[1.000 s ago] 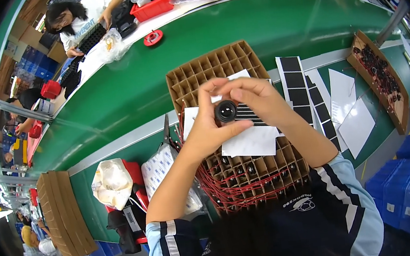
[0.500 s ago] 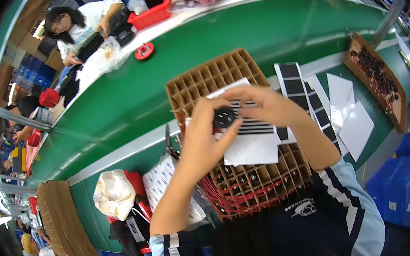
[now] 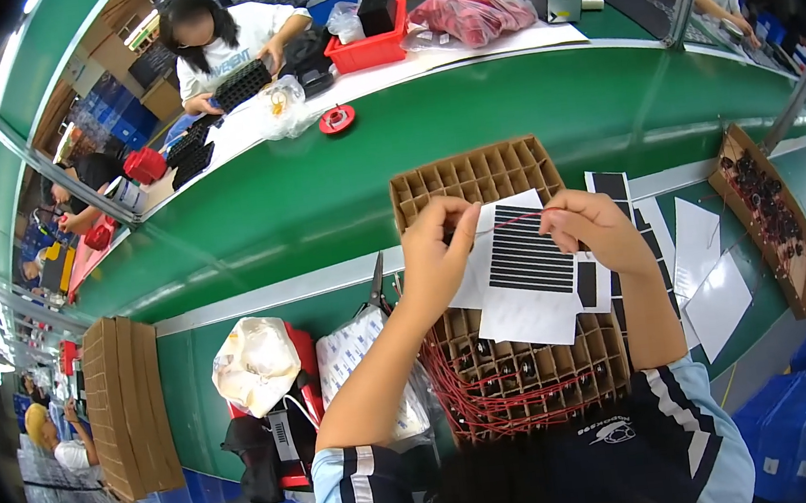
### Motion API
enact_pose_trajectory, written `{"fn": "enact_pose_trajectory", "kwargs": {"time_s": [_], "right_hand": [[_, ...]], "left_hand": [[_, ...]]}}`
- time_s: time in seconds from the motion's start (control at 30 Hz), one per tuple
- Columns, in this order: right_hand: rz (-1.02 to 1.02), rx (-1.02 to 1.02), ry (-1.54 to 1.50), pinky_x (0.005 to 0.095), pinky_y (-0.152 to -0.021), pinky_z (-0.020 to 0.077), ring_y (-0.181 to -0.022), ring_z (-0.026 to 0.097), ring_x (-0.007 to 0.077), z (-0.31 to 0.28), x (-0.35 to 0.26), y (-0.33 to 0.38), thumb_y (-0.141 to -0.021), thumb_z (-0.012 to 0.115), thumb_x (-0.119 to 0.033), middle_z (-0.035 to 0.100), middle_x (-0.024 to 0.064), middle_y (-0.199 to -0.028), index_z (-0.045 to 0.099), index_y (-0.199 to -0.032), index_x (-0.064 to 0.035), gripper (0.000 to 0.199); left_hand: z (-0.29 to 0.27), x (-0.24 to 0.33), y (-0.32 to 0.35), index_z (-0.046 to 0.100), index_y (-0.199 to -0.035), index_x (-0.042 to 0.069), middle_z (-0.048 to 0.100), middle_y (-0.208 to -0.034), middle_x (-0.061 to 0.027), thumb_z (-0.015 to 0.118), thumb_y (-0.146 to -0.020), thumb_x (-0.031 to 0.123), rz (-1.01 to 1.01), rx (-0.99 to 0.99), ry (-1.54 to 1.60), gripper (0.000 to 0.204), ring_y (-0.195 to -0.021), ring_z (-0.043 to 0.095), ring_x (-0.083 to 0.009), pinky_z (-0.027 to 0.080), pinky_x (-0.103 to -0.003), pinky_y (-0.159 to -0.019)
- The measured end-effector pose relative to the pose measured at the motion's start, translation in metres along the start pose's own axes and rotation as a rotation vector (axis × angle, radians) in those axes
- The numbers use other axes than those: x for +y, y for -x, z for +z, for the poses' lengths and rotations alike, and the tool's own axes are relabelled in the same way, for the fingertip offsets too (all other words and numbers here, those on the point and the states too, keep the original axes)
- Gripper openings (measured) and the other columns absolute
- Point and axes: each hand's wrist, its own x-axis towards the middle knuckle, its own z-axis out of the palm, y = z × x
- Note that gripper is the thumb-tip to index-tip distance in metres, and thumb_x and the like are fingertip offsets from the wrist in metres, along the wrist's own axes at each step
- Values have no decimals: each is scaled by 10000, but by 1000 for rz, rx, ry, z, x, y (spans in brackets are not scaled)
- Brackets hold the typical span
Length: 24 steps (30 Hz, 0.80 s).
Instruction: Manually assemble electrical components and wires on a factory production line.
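Observation:
Over a cardboard divider box, my left hand is closed around a small round black part, now mostly hidden by the fingers. A thin red wire stretches from it to my right hand, whose thumb and fingers pinch it. Beneath the hands, a white sheet with black strips lies on top of the box. In the box's near cells sit black parts, and their red wires bunch along the left and near side.
Right of the box lie sheets with black squares, blank white sheets and a carton of black parts with red wires. Scissors, a white packet and a white bag lie left. Co-workers sit across the green belt.
My hands have moved apart, and the red wire now shows stretched between them. The round black part has gone from plain sight into my left fingers. The whole view has shifted.

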Motion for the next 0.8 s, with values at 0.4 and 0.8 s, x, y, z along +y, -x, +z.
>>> {"fn": "enact_pose_trajectory", "kwargs": {"time_s": [0.4,0.8], "right_hand": [[32,80,-100,170,-414,248,-442,351,25,10,-16,11,-891,419,-130,435,-20,-513,539,-846,-1,182],[30,12,-83,161,-366,244,-371,313,12,17,-24,14,-900,404,-138,528,44,-532,515,-922,-14,168]], "left_hand": [[13,-20,6,501,-649,45,449,-558,35,461,-891,238,-278,-402,200,312,-489,391,-40,314,-191,-435],[22,-33,8,528,-789,88,490,-720,25,463,-880,310,-479,-482,527,249,-696,451,-69,366,-205,-628]]}}
